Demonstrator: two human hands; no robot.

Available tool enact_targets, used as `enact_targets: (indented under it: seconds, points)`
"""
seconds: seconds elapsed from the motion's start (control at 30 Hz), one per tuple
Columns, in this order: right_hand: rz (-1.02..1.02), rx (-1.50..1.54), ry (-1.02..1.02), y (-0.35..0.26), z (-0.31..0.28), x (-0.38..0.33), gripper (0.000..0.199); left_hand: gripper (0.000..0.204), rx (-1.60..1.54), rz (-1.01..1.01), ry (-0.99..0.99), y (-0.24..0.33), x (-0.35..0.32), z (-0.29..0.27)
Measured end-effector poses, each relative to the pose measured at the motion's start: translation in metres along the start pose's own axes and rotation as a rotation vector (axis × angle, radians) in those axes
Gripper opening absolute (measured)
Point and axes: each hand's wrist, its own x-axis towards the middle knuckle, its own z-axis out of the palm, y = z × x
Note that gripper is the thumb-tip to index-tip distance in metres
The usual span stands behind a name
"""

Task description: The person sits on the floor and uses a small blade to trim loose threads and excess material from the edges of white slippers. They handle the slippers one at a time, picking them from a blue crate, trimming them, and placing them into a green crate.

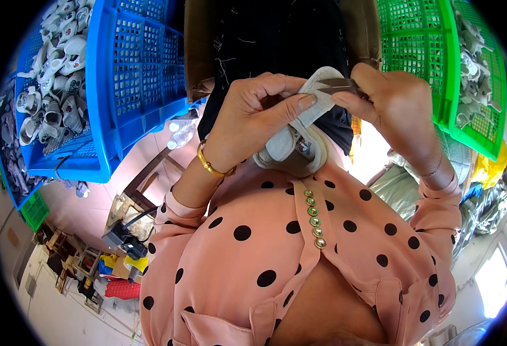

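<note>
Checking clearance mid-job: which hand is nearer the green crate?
Right. The right hand, with the snips, appears beside the lower left edge of the green crate; the left hand is farther left, holding the shoe.

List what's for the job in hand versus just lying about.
Part of the job:
pale shoe, in the left hand
small metal snips, in the right hand
blue crate and green crate of pale pieces, likely

Apparently just lying about:
clear bottles
yellow plastic
red bundle

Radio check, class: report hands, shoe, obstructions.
Left hand pinching pale shoe; right hand gripping metal snips. Blades at shoe's flap, contact unclear. No visible obstruction.
</note>
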Motion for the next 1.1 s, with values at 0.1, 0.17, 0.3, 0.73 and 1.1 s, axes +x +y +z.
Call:
enact_targets:
  seconds: [0.1,0.17,0.3,0.73,1.1]
  points:
    - [-0.034,-0.054,-0.016,0.004,-0.006,0.004,0.042,0.023,-0.003,-0.006,-0.006,0.001,0.000,0.000]
    - [-0.048,-0.062,-0.052,0.004,-0.009,0.006,0.040,0.023,0.001,0.010,-0.014,0.001,0.001,0.001]
    - [-0.072,-0.074,-0.111,0.004,-0.014,0.011,0.040,0.023,-0.019,0.015,-0.031,-0.001,0.001,0.000]
    - [-0.097,-0.048,-0.161,0.004,-0.008,0.011,0.042,0.021,-0.172,0.025,-0.101,-0.007,0.003,-0.003]
    - [0.188,0.585,-0.085,0.018,0.009,0.006,0.042,0.021,-0.010,0.064,-0.054,-0.007,0.002,-0.001]
